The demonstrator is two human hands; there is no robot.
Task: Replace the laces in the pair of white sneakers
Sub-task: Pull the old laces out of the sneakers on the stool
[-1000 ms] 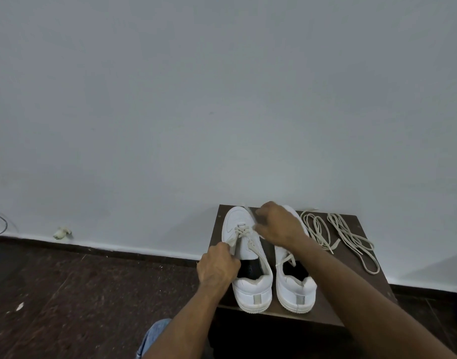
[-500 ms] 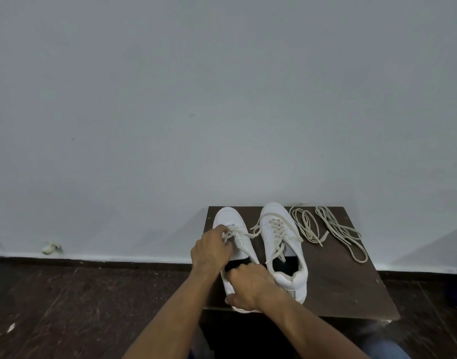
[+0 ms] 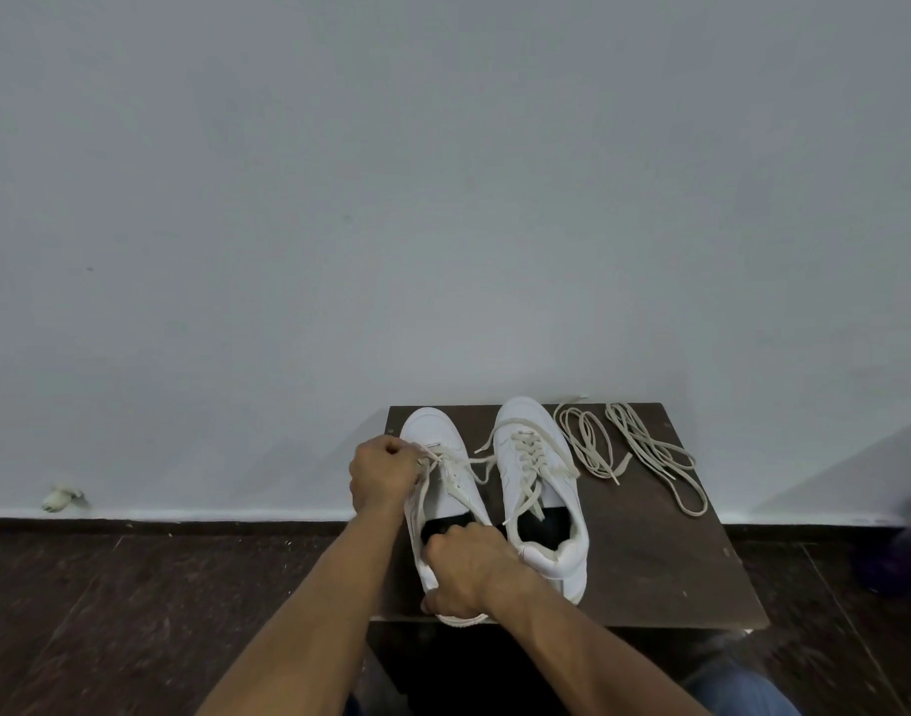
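- Since a second ago, right hand has left the far shoe and now grips the left white leather sneaker at its heel, on the dark wooden tabletop.
- Left hand fingers pinch its cream lace.
- Unlacing step; next, pull lace free of the eyelets.

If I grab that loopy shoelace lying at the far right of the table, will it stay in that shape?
Probably not. The loose shoelace lies in limp, tangled loops on the table, so it looks floppy and would likely dangle and unravel when lifted. It seems thin and light. Its loops may snag on the other bundle close beside it.
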